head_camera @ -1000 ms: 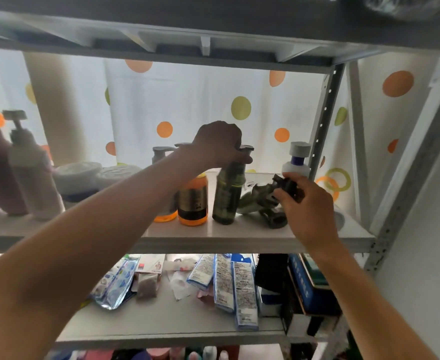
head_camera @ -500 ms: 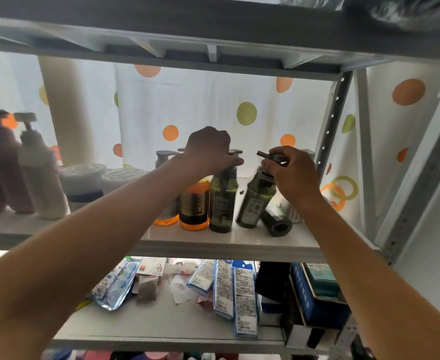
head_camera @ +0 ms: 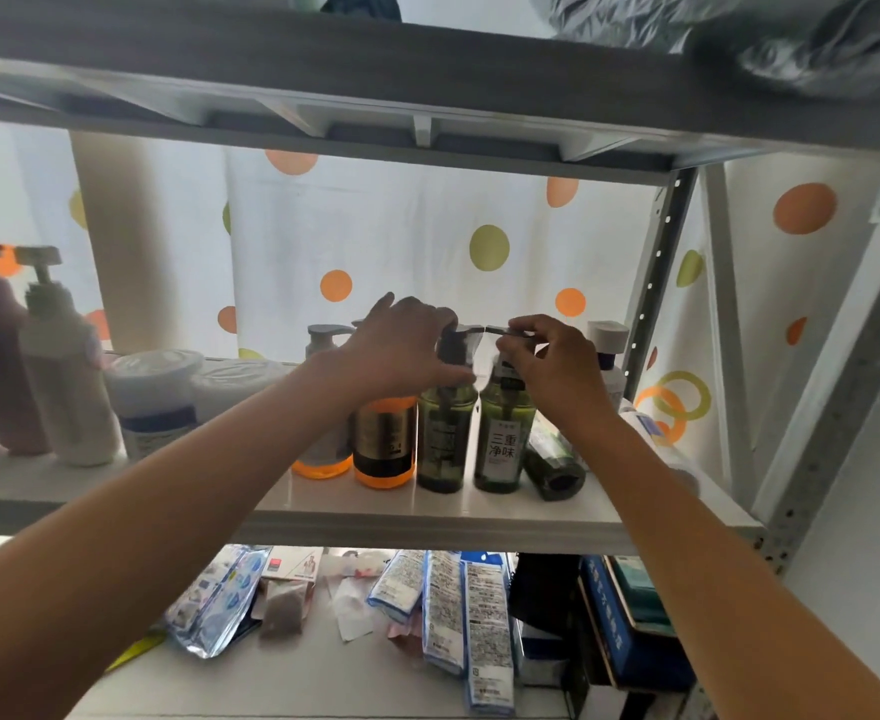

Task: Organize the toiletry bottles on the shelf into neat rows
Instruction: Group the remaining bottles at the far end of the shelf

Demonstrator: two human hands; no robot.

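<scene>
White metal shelf mid-frame, polka-dot curtain behind, backlit.

Changes vs earlier frames: second green bottle now upright, just beside first green bottle, centre of frame; half a second back tilted, a second back lying flat. Pump nozzles now tip to tip, nearly touching. Row left to right: clear orange-bottomed bottle, amber bottle, two green ones. Dark tube unchanged, on its side just right of second green bottle.

Left hand: moved off pump top, now fingers relaxed and spread round neck of first green bottle, thumb touching below collar. Loose contact, no firm grip visible.
Right hand: pinches pump head of second green bottle between thumb and fingertips, other fingers curled.

Left of frame: two pump bottles and tubs, blurred.

Hidden or unclear: white bottle mostly behind right hand and forearm, only cap and shoulder showing. Clear bottle half covered by left forearm. Amber label unreadable. Packets on lower shelf cut off at bottom edge. Grey bundle upper right, blurred, can't identify.
</scene>
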